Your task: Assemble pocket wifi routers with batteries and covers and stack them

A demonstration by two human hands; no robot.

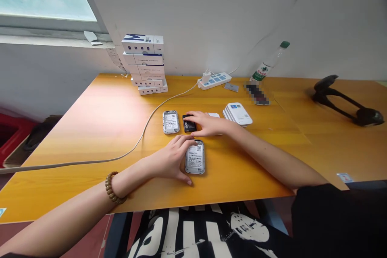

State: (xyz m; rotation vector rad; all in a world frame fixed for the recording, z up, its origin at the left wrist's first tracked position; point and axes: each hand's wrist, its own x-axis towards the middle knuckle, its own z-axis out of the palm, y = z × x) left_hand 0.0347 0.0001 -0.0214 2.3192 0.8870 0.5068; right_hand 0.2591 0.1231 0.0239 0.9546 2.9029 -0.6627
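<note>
A black battery [189,126] printed with "3000" lies at the middle of the table. My right hand [207,123] grips it, fingers across its far end and thumb at its near edge. Just nearer to me lies an opened white device [195,159], its inside showing a printed label with barcodes. Over its left and far edges my left hand [173,159] is spread, thumb apart from the fingers. A second opened device [171,122] with a similar label sits left of the battery. Partly hidden behind my right hand is a white piece [214,115].
Stacked white devices [238,113] lie to the right. Behind are a tower of white boxes [148,64], a power strip [215,80] and a water bottle [266,66]. A cable [145,129] crosses the left side. A black stand [341,102] is far right.
</note>
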